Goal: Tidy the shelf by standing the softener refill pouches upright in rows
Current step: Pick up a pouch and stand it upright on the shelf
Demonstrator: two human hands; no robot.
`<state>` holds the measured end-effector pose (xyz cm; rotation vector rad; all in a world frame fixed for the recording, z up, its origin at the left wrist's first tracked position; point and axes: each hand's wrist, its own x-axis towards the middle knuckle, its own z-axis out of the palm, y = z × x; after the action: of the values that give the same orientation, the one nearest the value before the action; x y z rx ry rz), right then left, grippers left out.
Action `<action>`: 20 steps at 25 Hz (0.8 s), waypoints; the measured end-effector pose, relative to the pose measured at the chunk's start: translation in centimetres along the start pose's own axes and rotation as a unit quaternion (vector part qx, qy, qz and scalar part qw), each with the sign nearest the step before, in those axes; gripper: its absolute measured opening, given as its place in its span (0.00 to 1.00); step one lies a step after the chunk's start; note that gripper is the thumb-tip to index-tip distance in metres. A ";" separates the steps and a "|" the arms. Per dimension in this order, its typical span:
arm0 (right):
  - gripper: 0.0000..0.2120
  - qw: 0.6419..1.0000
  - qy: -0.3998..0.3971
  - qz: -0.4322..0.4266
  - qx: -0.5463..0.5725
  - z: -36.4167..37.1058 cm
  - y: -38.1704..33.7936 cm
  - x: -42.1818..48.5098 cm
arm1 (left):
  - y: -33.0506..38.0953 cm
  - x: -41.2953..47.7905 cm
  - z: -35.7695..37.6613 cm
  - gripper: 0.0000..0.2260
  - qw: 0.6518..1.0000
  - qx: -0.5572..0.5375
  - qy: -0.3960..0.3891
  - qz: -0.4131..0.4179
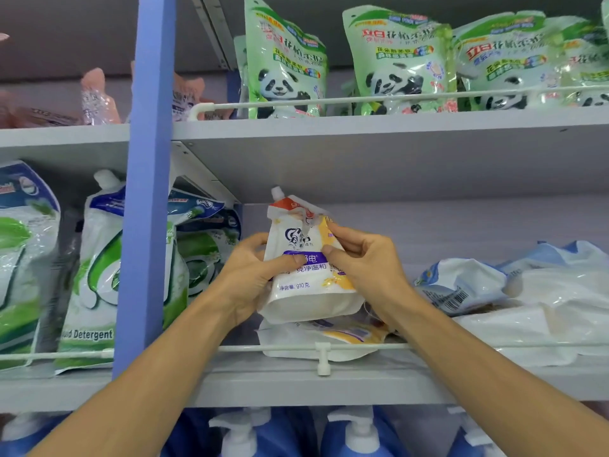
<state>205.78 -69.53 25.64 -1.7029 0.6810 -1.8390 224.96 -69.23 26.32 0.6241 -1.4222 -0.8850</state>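
Softener refill pouch (306,291), white with a purple band and a yellow corner, is held upright over the middle shelf, its spout just under the shelf board (362,159) above. "纯净温和" and "910克" can be read on it. Its left side is gripped by the left hand (250,275), and its upper right edge is pinched by the right hand (365,262). A similar flat pouch (329,338) lies beneath, behind the wire rail (428,346). Slumped blue-white pouches (461,285) lie near on the right. "Detergent" is printed on a green pouch (95,275) at left.
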 end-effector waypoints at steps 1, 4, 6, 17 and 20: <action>0.20 0.999 -0.001 0.028 0.021 0.4 0.2 0.1 | 0.2 -0.3 -0.5 0.26 1.000 0.012 0.010 0.014; 0.27 0.986 -0.007 0.167 0.029 1.6 0.8 0.6 | 0.4 -1.0 -1.7 0.26 0.995 0.067 0.032 0.070; 0.29 0.970 -0.048 0.235 0.027 2.2 0.7 0.3 | 0.5 -2.1 -2.1 0.24 0.991 0.081 0.057 0.089; 0.16 0.987 -0.079 0.140 0.012 5.2 0.1 -2.9 | 1.9 -4.7 -5.1 0.29 0.963 0.250 0.069 0.068; 0.16 0.982 -0.116 0.149 -0.033 5.1 0.0 -3.1 | 0.9 -5.4 -5.2 0.28 0.959 0.264 0.083 0.059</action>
<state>211.01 -67.50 23.77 -1.7173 0.8539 -1.4033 230.54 -65.03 23.52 0.9773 -1.5289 -0.3407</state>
